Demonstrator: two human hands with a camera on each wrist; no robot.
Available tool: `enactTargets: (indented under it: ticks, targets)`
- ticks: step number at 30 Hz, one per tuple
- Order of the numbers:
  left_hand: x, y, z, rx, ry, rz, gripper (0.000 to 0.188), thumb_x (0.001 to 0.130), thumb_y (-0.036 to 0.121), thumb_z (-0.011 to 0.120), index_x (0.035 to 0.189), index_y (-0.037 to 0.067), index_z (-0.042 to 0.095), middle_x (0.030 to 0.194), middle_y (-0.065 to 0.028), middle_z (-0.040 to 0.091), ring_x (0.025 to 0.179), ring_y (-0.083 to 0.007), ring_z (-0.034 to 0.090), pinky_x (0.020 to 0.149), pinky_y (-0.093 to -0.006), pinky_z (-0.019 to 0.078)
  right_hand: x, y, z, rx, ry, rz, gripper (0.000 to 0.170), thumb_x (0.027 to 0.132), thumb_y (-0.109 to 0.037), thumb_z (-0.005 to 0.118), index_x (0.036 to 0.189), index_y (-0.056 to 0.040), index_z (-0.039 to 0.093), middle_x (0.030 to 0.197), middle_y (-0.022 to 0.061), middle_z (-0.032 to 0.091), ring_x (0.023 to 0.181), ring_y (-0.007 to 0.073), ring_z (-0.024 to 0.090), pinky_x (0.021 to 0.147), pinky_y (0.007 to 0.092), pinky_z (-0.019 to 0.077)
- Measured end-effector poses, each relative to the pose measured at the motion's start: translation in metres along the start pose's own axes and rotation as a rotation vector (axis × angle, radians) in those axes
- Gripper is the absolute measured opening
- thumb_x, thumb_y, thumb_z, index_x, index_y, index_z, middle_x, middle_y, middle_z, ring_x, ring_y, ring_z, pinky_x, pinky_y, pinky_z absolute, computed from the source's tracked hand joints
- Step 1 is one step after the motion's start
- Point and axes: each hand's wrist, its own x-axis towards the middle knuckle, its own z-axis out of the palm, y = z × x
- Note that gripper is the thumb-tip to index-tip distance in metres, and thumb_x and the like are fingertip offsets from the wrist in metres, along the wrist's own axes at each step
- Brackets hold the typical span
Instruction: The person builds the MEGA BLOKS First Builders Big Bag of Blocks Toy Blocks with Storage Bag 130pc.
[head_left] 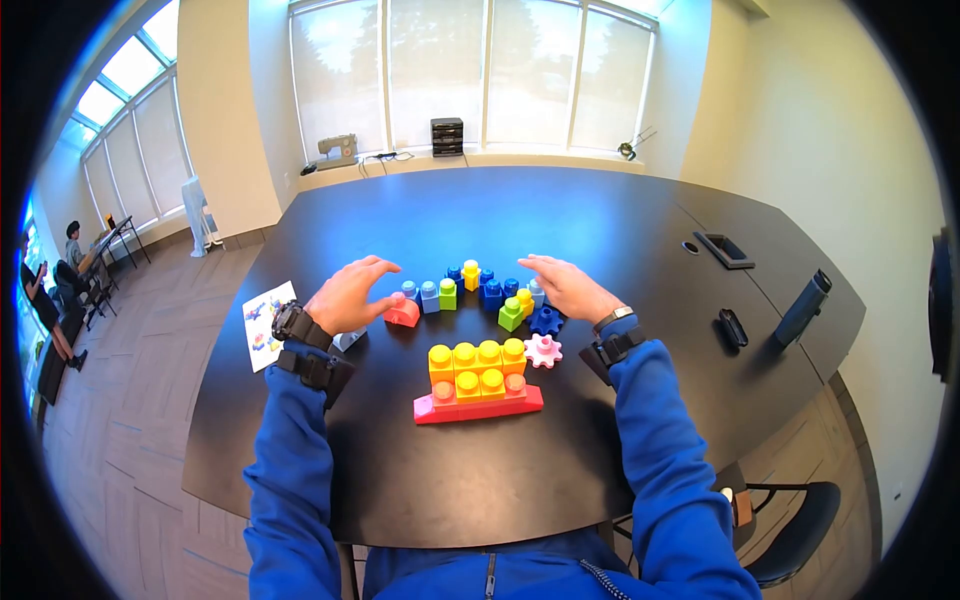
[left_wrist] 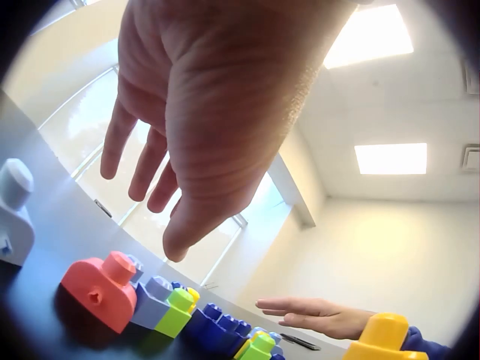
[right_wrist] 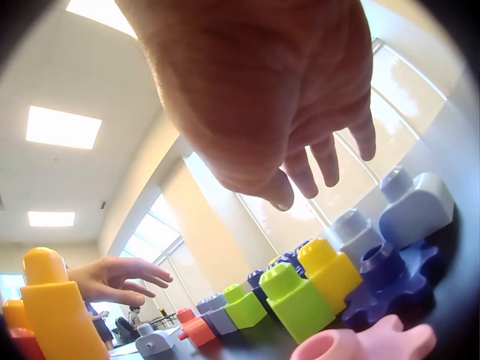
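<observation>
Hovering near colorful blocks (head_left: 448, 297): left hand (head_left: 348, 295) and right hand (head_left: 572, 291).

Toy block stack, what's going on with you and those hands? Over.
Left hand open, empty, raised. Right hand open, empty, raised. Yellow-and-red block stack on table, neither hand touching it. Pink gear near its right end.

Both forearms reach forward and apart, the left hand (head_left: 347, 294) and right hand (head_left: 572, 292) open, fingers extended.
</observation>
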Motion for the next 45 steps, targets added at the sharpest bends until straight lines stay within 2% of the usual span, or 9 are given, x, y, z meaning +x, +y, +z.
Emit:
enactTargets:
  ticks: [7,10,12,15,16,22,26,31,45]
  targets:
    - [-0.003,-0.016,0.016,-0.006,-0.097,-0.089,0.049,0.104,0.022,0.075,0.149,0.006,0.065,0.144,-0.0196,0.07,0.136,-0.0422,0.066,0.116,-0.0489,0.0532,-0.005,0.019,0.007,-0.121,-0.036,0.086,0.043,0.117,-0.022,0.056,0.159,-0.0122,0.062,0.16,0.0212,0.063,0.15,0.0421,0.057,0.124,0.0489,0.0497]
    - [0.002,-0.004,0.028,-0.022,-0.128,-0.098,0.056,0.104,0.022,0.074,0.156,0.006,0.06,0.148,-0.0208,0.067,0.138,-0.0425,0.064,0.117,-0.0487,0.0527,-0.002,0.011,0.014,-0.019,-0.05,0.033,0.048,0.118,-0.036,0.058,0.162,-0.0169,0.061,0.161,0.0188,0.063,0.153,0.0404,0.056,0.127,0.0566,0.0461]
    - [0.005,0.005,0.032,-0.03,-0.19,-0.121,0.064,0.105,0.023,0.074,0.163,0.005,0.053,0.157,-0.0224,0.062,0.144,-0.0424,0.061,0.12,-0.0482,0.0519,-0.002,-0.011,0.01,-0.001,-0.161,0.131,0.055,0.116,-0.047,0.06,0.164,-0.0207,0.059,0.162,0.0164,0.063,0.156,0.0387,0.053,0.128,0.0673,0.0394]
    - [0.003,0.004,0.049,0.058,-0.183,-0.103,0.065,0.103,0.025,0.072,0.162,0.004,0.054,0.159,-0.0215,0.061,0.143,-0.0416,0.062,0.117,-0.048,0.0549,-0.002,-0.029,0.005,-0.085,-0.274,0.167,0.059,0.114,-0.052,0.062,0.166,-0.0233,0.058,0.163,0.0143,0.063,0.159,0.0374,0.051,0.128,0.0755,0.0329]
    - [0.002,0.002,0.054,0.087,-0.196,-0.109,0.065,0.102,0.019,0.073,0.162,0.003,0.054,0.162,-0.0222,0.059,0.145,-0.0432,0.062,0.119,-0.0482,0.0549,-0.004,-0.029,0.007,-0.111,-0.256,0.142,0.06,0.112,-0.049,0.066,0.165,-0.0219,0.058,0.161,0.0161,0.064,0.157,0.0396,0.053,0.129,0.0681,0.0373]
    - [0.003,-0.009,0.057,0.059,-0.207,-0.067,0.066,0.095,0.003,0.075,0.159,0.002,0.059,0.161,-0.0223,0.059,0.14,-0.0457,0.065,0.119,-0.0497,0.0555,-0.003,-0.024,0.017,-0.113,-0.176,0.023,0.062,0.104,-0.028,0.079,0.162,-0.0179,0.06,0.149,0.022,0.069,0.145,0.0448,0.062,0.119,0.0517,0.0527]
    - [0.005,-0.01,0.057,-0.004,-0.202,-0.077,0.063,0.095,0.004,0.078,0.156,0.005,0.062,0.159,-0.0204,0.061,0.141,-0.0445,0.063,0.118,-0.0499,0.0548,-0.002,-0.033,0.013,-0.126,-0.127,-0.005,0.062,0.099,-0.02,0.083,0.158,-0.0172,0.065,0.141,0.0221,0.074,0.135,0.0446,0.068,0.115,0.0524,0.0558]
    - [0.008,-0.006,0.054,-0.036,-0.208,-0.078,0.059,0.093,0.006,0.082,0.151,0.006,0.067,0.151,-0.0181,0.065,0.133,-0.0433,0.068,0.113,-0.0499,0.057,0.001,-0.041,0.006,-0.099,-0.083,0.011,0.05,0.09,-0.016,0.088,0.139,-0.0128,0.08,0.119,0.0198,0.083,0.11,0.0427,0.077,0.102,0.0514,0.0615]
    - [0.013,0.021,0.036,-0.049,-0.251,-0.028,0.058,0.09,0.018,0.09,0.144,0.008,0.073,0.139,-0.0183,0.07,0.123,-0.0402,0.072,0.104,-0.0478,0.0615,0.004,-0.048,0.004,-0.059,-0.101,0.043,0.038,0.089,-0.021,0.091,0.124,-0.0106,0.083,0.113,0.0157,0.085,0.105,0.0385,0.079,0.097,0.0479,0.0625]
